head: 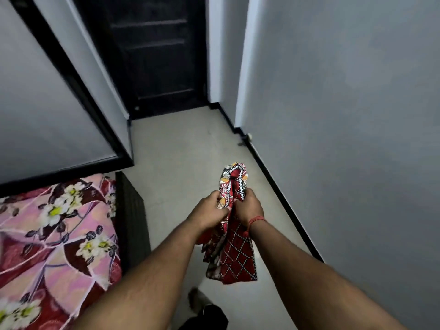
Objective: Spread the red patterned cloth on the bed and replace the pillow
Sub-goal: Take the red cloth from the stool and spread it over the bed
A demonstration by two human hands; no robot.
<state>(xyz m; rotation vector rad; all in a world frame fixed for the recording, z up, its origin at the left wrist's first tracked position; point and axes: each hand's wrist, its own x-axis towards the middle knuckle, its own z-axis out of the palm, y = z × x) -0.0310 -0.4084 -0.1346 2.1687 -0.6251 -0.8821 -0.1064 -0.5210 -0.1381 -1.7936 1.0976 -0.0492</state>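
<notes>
**Cloth in hand, bed unmade**

Both hands, left (212, 206) and right (247, 206), clench the bunched red cloth (234, 248) over the floor (181, 148), right of the bed (59, 234). Nothing is spread yet. No pillow is in view; spreading and pillow replacement remain.

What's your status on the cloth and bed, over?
Left hand and right hand both gripping bunched red patterned cloth over floor. Bed to the left, not yet covered. Nothing blocking.
</notes>
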